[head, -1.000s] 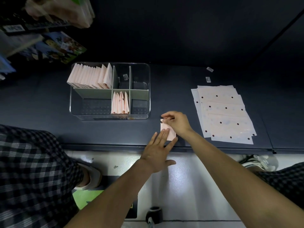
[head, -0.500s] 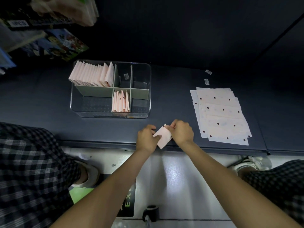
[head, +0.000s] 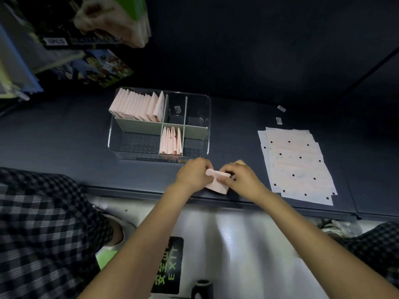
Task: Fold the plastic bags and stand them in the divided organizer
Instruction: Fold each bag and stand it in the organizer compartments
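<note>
Small pale-pink folded plastic bag (head: 216, 182) now lifted off dark grey table (head: 64, 137), held above near edge; a second ago it lay flat under left palm. Left hand (head: 192, 173) and right hand (head: 241, 176) both pinch it, fingers curled round its ends. Likely final tuck before standing it. Clear rectangular divided organizer (head: 112, 145) just beyond, pink rows in rear-left and front-middle compartments. Stack of flat dotted bags (head: 298, 165) waits right.
</note>
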Available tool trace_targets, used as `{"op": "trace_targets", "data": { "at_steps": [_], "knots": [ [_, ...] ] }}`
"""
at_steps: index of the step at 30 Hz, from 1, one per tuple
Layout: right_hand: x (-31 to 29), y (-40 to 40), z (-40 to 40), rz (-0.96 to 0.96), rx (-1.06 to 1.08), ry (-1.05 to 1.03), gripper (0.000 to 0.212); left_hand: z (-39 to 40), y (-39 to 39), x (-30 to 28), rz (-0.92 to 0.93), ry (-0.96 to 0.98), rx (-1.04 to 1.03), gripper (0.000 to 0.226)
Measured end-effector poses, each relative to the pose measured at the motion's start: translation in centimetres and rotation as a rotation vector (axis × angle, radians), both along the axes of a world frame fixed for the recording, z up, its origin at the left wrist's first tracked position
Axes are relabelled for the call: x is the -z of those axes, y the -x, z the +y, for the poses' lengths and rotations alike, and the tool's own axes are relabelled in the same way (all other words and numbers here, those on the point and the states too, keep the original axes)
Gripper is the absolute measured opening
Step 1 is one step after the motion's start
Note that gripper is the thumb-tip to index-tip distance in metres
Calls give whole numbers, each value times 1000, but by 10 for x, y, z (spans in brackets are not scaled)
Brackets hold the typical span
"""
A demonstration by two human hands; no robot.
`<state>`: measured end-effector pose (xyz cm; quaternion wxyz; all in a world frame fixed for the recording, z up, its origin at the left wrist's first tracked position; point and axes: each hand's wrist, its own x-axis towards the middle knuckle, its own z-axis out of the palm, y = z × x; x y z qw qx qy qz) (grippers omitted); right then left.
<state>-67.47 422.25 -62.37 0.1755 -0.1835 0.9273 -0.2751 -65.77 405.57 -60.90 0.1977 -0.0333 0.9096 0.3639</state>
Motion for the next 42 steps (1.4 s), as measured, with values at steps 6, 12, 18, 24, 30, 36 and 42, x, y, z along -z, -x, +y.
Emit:
{"op": "trace_targets", "data": {
  "at_steps": [6, 12, 18, 24, 30, 36, 42],
  "knots": [
    [-26, 22, -33, -136, 321, 288, 23, -39, 16, -4, 336, 57, -388, 17],
    [-27, 35, -79, -168, 453, 451, 18, -55, 23, 15, 284, 386, -429, 36],
    [-22, 51, -115, -158, 509, 419, 12, -68, 28, 25, 248, 416, -468, 29],
    [-15, 60, -129, 37, 369, 106, 5, -73, 28, 30, 274, 415, -490, 32],
    [-12, 62, -146, 207, 172, -177, 17, -72, 27, 32, 285, 341, -490, 21],
    [-7, 63, -156, 144, 196, -248, 27, -70, 26, 28, 325, 222, -547, 14],
    [-3, 64, -144, -11, 336, -155, 43, -67, 23, 28, 316, 188, -539, 17]
  ]
}}
